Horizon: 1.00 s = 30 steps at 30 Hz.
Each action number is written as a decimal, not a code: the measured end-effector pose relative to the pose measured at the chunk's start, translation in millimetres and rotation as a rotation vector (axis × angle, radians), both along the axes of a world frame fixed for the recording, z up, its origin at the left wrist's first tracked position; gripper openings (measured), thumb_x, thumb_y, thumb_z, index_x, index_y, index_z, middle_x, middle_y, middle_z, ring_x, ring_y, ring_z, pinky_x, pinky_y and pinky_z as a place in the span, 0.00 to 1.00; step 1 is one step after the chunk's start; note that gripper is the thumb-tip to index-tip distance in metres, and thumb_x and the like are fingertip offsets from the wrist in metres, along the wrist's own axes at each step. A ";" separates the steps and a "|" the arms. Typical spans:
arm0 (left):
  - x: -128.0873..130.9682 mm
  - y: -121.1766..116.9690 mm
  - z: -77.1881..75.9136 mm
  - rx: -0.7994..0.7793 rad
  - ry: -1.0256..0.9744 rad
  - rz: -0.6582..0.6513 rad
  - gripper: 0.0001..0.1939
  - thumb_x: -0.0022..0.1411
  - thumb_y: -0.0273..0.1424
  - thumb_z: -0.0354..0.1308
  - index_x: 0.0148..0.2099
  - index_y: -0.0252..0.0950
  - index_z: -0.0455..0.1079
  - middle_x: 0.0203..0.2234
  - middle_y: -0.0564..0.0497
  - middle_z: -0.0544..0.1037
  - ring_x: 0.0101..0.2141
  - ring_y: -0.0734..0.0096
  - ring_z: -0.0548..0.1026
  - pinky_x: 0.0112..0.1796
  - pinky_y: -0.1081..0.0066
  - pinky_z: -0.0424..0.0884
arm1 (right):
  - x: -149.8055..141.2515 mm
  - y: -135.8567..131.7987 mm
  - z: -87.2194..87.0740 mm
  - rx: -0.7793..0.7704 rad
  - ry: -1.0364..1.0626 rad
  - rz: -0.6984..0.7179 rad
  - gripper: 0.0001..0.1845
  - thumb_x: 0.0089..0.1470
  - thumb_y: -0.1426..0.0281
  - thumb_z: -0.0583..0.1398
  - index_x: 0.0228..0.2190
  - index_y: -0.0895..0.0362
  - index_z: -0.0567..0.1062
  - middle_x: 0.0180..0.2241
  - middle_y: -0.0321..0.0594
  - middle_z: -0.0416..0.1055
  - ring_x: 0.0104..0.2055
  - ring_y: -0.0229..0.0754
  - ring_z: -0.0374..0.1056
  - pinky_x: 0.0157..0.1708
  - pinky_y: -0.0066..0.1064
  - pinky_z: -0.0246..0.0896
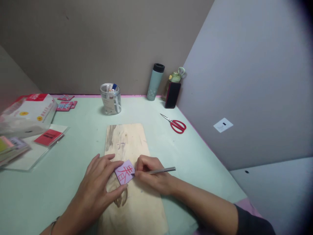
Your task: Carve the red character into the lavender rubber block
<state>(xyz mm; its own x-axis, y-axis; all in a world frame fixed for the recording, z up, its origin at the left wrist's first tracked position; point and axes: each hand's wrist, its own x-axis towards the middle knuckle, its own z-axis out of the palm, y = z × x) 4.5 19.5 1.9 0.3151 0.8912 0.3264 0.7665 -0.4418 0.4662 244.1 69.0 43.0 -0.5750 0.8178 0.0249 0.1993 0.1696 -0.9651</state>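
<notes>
A small lilac paper square [124,172] with a red character on it lies on a pale wooden board [129,140]. My left hand [97,184] rests on the board with fingers spread, pinning the paper's left edge between thumb and forefinger. My right hand [151,176] is closed around a thin silver craft knife [163,170], held like a pen, its tip touching the paper's right edge.
Red-handled scissors [177,125] lie right of the board. A clear jar of pens [111,98], a grey-green flask [155,82], a bottle and a dark phone [172,95] stand along the back wall. Paper packs and red cut-outs [29,114] crowd the left. A wall panel closes the right side.
</notes>
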 end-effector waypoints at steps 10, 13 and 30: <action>0.9 0.7 -0.7 0.007 0.000 0.005 0.25 0.63 0.44 0.66 0.58 0.45 0.65 0.48 0.48 0.76 0.61 0.46 0.70 0.64 0.42 0.55 | -2.5 -2.3 -1.4 0.105 -0.014 -0.027 0.12 0.56 0.68 0.60 0.25 0.54 0.63 0.25 0.31 0.63 0.27 0.36 0.56 0.28 0.29 0.51; 1.4 0.5 -1.9 0.007 0.007 0.006 0.32 0.61 0.46 0.67 0.62 0.45 0.63 0.51 0.47 0.76 0.60 0.45 0.70 0.65 0.40 0.54 | -2.8 -2.8 -2.0 0.117 -0.025 -0.026 0.12 0.57 0.69 0.61 0.25 0.54 0.64 0.25 0.32 0.63 0.27 0.37 0.57 0.28 0.29 0.51; 2.4 -2.1 -2.5 0.019 0.013 0.018 0.32 0.61 0.50 0.67 0.62 0.43 0.64 0.51 0.45 0.77 0.61 0.44 0.71 0.65 0.40 0.54 | -2.5 -1.4 -5.2 0.074 0.016 -0.070 0.13 0.55 0.67 0.61 0.24 0.54 0.62 0.24 0.31 0.61 0.26 0.36 0.55 0.26 0.29 0.49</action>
